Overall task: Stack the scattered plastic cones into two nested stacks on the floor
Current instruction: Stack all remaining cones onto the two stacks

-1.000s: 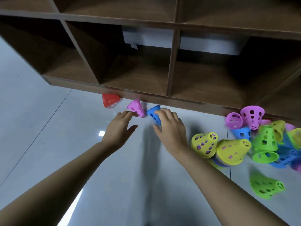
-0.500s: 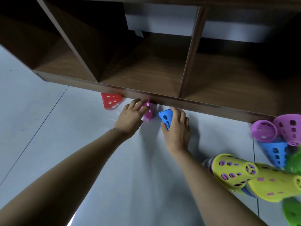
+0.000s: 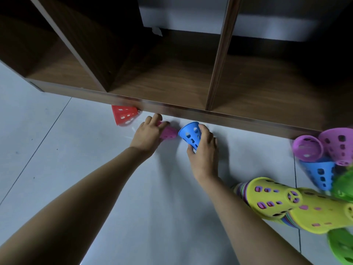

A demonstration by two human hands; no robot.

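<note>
Near the middle of the frame, my right hand (image 3: 203,150) wraps its fingers around the blue cone (image 3: 190,135). My left hand (image 3: 147,135) closes on the pink cone (image 3: 169,133). They look light, thin and bendy, so I hold their sides softly.

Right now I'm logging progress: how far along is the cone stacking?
Partly done: a nested stack topped by a yellow cone lies at right. In hand: right hand grips the blue cone, left hand covers the pink cone. Left: the red cone and the loose pile.
</note>
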